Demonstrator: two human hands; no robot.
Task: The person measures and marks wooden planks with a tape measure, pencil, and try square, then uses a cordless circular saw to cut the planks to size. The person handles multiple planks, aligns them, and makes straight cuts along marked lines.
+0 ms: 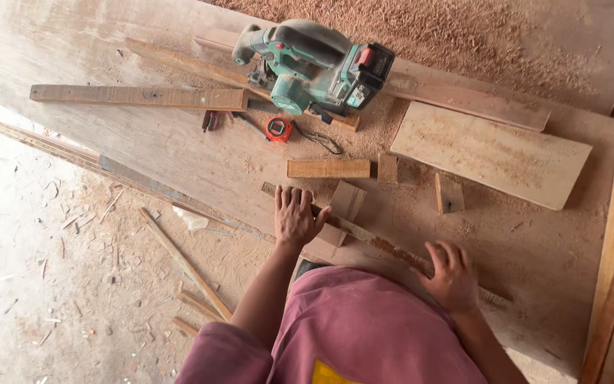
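A thin wooden strip (pixel 385 247) lies slantwise across the near part of a big plywood sheet (pixel 200 153). My left hand (pixel 295 215) rests flat on the strip's left end, fingers spread. My right hand (pixel 452 274) presses on the strip further right, fingers curled over it. A small square wood block (pixel 347 201) sits just beyond the strip between my hands. Neither hand lifts anything.
A green cordless circular saw (pixel 312 65) stands at the back on a long batten (pixel 143 96). A red tape measure (pixel 278 129), short offcuts (pixel 328 168), a small block (pixel 449 194) and a wide board (pixel 492 153) lie nearby. Sawdust is piled behind. Loose sticks (pixel 186 264) lie on the floor at left.
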